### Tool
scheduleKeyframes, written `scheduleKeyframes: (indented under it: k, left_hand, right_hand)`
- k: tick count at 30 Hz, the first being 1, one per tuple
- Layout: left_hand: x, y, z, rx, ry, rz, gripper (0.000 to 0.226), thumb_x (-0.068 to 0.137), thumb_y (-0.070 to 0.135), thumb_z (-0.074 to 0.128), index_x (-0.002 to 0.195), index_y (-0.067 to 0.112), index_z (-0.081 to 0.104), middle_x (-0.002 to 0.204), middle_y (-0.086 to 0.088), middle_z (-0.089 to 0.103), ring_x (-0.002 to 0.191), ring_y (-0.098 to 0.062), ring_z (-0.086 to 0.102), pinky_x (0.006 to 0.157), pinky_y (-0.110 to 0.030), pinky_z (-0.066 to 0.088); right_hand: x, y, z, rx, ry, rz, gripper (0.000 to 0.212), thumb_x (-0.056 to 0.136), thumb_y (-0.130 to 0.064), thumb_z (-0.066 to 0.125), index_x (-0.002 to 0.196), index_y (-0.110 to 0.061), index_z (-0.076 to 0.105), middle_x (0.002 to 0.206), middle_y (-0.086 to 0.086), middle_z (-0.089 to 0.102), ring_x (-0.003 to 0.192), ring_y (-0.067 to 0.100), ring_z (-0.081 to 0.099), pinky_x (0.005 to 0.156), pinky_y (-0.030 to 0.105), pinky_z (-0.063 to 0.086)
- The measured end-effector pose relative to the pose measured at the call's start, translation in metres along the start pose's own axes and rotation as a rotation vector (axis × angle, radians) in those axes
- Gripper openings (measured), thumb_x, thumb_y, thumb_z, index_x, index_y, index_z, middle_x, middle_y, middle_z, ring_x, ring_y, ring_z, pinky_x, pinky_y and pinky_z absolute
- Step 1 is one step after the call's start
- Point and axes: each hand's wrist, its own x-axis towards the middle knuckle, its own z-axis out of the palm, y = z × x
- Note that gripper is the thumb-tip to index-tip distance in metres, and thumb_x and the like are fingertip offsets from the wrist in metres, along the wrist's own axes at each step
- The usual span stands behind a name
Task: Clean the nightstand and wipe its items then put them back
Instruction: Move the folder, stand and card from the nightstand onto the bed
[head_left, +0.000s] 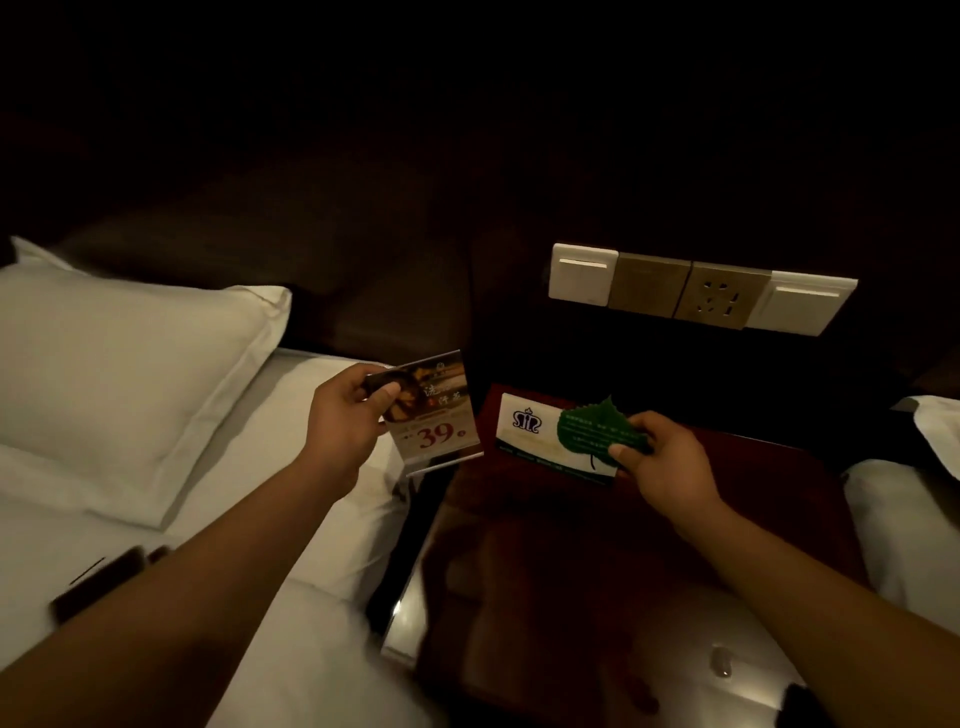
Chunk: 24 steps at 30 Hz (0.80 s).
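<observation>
The dark red, glossy nightstand (545, 571) stands between two beds. My left hand (345, 415) grips a clear acrylic sign holder (434, 415) with a card that reads "39", held in the air over the gap between the left bed and the nightstand. My right hand (660, 457) pinches a green leaf-shaped card (592, 428) together with a white card (530, 431) bearing a dark crest, just above the nightstand's back part.
A white pillow (119, 364) and sheet cover the left bed, where a dark flat object (98, 582) lies. A second white bed (904, 530) is at the right. A panel of switches and a socket (701, 291) sits on the dark wall behind.
</observation>
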Motion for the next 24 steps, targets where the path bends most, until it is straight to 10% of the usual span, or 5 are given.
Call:
scheduleKeyframes:
  k: [24]
  left_hand:
    - [-0.214, -0.068, -0.385, 0.039, 0.627, -0.119, 0.020, 0.095, 0.000, 0.058, 0.086, 0.015, 0.067, 0.072, -0.007, 0.071, 0.069, -0.019, 0.069, 0.063, -0.033, 0.059]
  right_hand:
    - [-0.148, -0.203, 0.229, 0.124, -0.482, -0.199, 0.018, 0.083, -0.010, 0.073, 0.085, -0.025, 0.063, 0.083, -0.003, 0.071, 0.074, 0.013, 0.070, 0.076, 0.045, 0.060]
